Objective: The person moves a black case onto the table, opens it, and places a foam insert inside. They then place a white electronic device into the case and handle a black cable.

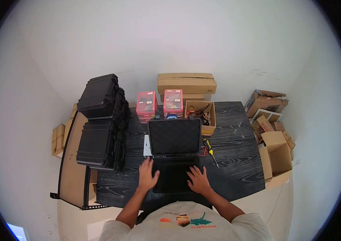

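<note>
An open black hard case lies in front of me, its foam-lined lid [174, 137] tilted up at the back. The dark base [173, 176] is toward me; its contents are too dark to make out. My left hand [148, 175] rests at the left edge of the base, fingers apart, with nothing seen in it. On the opposite side, my right hand [198, 180] lies with spread fingers over the right edge, also holding nothing visible. A yellow-and-black screwdriver [209, 150] lies to the right of the lid. A flat white item [147, 146] sits left of it.
Black hard cases [98, 96] are stacked on the left. Behind the lid stand two pink drawer boxes [146, 105], a cardboard box of cables [207, 130] and a long carton [186, 83]. More cardboard boxes [277, 156] sit beyond the right edge of the black table [236, 156].
</note>
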`<state>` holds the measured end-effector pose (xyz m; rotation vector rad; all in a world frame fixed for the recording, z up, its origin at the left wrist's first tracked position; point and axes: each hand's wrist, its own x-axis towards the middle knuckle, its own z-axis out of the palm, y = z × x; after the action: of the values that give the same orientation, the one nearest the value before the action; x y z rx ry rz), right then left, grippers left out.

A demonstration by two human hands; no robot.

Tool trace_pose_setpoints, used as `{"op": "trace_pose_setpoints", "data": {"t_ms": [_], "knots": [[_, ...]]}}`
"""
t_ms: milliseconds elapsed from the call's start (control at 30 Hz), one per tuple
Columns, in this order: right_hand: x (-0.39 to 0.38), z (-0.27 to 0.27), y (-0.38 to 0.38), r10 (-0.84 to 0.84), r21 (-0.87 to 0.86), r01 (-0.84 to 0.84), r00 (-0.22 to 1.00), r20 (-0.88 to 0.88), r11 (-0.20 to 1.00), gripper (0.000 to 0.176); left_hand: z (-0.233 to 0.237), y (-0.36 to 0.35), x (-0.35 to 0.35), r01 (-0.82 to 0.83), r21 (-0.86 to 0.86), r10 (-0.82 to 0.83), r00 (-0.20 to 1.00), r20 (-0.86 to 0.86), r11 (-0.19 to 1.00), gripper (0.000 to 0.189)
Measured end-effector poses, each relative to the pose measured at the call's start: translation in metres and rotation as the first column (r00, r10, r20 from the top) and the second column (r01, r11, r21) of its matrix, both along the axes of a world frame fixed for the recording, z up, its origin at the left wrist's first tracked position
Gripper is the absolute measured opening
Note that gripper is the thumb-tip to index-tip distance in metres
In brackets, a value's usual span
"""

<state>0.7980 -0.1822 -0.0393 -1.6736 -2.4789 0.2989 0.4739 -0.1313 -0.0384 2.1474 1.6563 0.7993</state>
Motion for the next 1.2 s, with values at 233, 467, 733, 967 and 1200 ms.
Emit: {"op": "trace_pose_setpoints", "data": {"t_ms": [233, 467, 733, 967, 1200], "knots": [[0.005, -0.011, 0.000, -0.029, 0.045, 0.029, 1.000, 0.002, 0.999, 0.044, -0.026, 0.095, -0.040, -0.046, -0.083, 0.047, 0.999, 0.003, 0.995, 0.075], [0.009, -0.002, -0.002, -0.097, 0.012, 0.097, 0.995, 0.022, 0.995, 0.037, -0.018, 0.136, -0.044, 0.183, -0.184, -0.218, 0.956, -0.198, 0.966, 0.085], [0.018, -0.001, -0.008, -0.137, -0.036, 0.138, 0.990, 0.034, 0.990, 0.037, -0.048, 0.151, -0.049, 0.202, -0.101, -0.204, 0.979, -0.002, 0.974, 0.074], [0.020, -0.004, -0.009, -0.111, -0.015, 0.111, 0.994, -0.013, 0.994, 0.034, -0.027, 0.156, -0.051, 0.253, -0.115, -0.246, 0.967, 0.068, 0.961, 0.068], [0.020, -0.008, -0.009, -0.124, -0.006, 0.124, 0.991, -0.058, 0.992, 0.032, 0.064, 0.154, -0.055, 0.216, -0.056, -0.223, 0.943, -0.248, 0.975, 0.065]]}}
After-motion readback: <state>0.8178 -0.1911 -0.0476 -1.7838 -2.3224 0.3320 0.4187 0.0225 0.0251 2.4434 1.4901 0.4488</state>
